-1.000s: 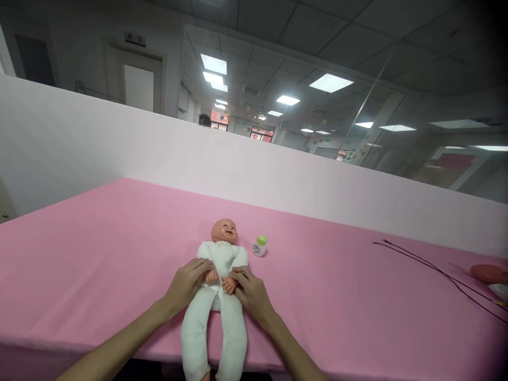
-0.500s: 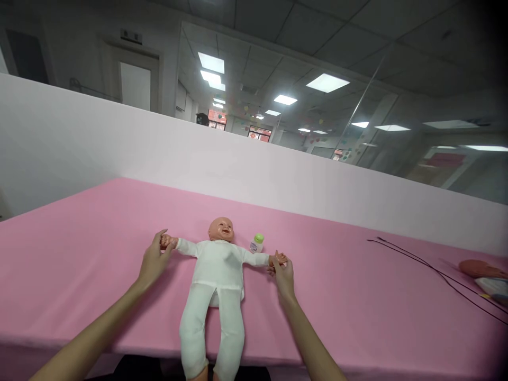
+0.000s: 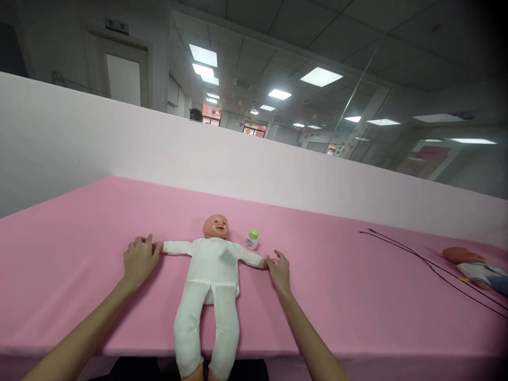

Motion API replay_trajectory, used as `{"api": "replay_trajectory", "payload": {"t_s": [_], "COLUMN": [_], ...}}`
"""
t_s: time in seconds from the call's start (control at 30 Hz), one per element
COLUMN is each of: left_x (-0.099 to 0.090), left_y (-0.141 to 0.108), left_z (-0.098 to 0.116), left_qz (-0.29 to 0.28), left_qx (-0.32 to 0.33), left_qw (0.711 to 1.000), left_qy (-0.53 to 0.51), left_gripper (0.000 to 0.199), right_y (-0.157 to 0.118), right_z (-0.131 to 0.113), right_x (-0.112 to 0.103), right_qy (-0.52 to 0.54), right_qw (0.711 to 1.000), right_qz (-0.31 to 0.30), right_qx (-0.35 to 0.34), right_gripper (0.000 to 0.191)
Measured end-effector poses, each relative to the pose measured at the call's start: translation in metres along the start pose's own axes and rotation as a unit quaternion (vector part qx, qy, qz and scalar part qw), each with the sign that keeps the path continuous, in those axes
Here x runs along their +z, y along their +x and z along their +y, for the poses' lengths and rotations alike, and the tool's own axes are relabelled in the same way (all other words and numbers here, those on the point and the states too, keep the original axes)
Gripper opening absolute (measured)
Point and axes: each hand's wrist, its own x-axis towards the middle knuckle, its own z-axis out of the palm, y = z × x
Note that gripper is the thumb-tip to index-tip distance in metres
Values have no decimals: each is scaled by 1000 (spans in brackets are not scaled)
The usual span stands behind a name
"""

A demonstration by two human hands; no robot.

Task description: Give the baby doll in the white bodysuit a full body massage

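Observation:
A baby doll (image 3: 210, 262) in a white long-sleeved suit lies on its back on a pink cloth-covered table (image 3: 341, 307), arms stretched out sideways and legs toward me. My left hand (image 3: 139, 259) rests on the cloth just past the end of the doll's sleeve, touching or almost touching the doll's small hand, which it mostly hides. At the other arm, my right hand (image 3: 279, 271) stands beside the doll's hand with fingers apart, holding nothing. A small white bottle with a green cap (image 3: 251, 239) stands beside the doll's head.
A second doll (image 3: 470, 264) in pale and blue clothing lies at the table's right end. Thin black cables (image 3: 420, 259) cross the cloth in front of it. A white partition (image 3: 198, 148) runs along the far edge, with glass walls and a room beyond it.
The doll's arms, folded over its chest a second ago, now lie stretched out sideways. My hands, which held the doll's hands half a second ago, have let go and moved slightly outward.

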Motion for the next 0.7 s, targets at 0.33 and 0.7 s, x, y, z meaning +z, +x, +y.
{"api": "replay_trajectory", "payload": {"t_s": [0.33, 0.7], "left_x": [17, 62], "left_y": [-23, 3], "left_z": [227, 282], "left_qz": [-297, -403], "left_qx": [-43, -151], "left_qw": [658, 554], "left_qy": [-691, -713], "left_gripper": [35, 72], "right_y": [28, 36], "right_z": [-44, -20], "right_x": [30, 48], "right_qy": [-141, -170], "right_qw": [954, 933], "right_qz": [-128, -195], "right_qx": [-233, -252], "right_gripper": [47, 63]}}
